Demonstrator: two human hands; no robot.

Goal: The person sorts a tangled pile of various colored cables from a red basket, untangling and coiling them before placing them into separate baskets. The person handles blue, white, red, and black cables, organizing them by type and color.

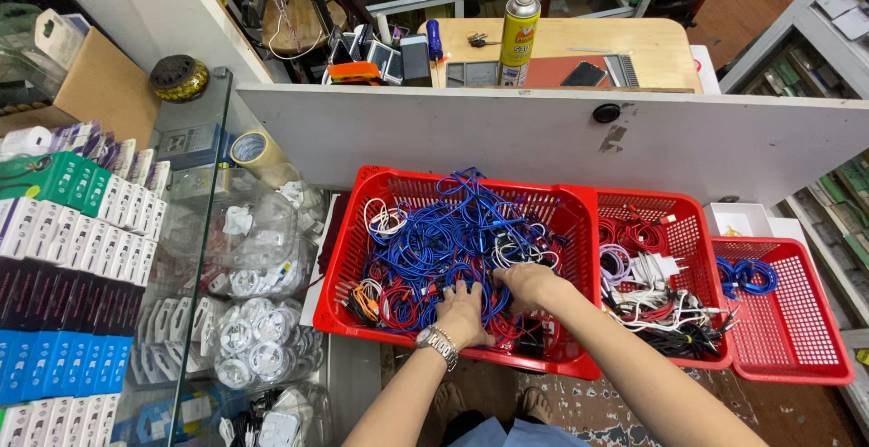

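Observation:
A large red plastic basket (348, 239) holds a tangled heap of blue cables (453, 230), with some red, white and orange ones mixed in. My left hand (463, 307), with a metal watch on the wrist, is pressed down into the heap near the basket's front. My right hand (527, 282) is next to it, fingers curled into the blue and red cables. Whether either hand has closed on one particular cable is hidden by the tangle.
A second red basket (692, 221) to the right holds white chargers and dark cables. A third (815, 320) holds one blue cable coil. Behind them stands a white partition (543, 139). Left, a glass case (217, 257) with boxed and bagged accessories. A spray can (519, 35) stands on the wooden desk.

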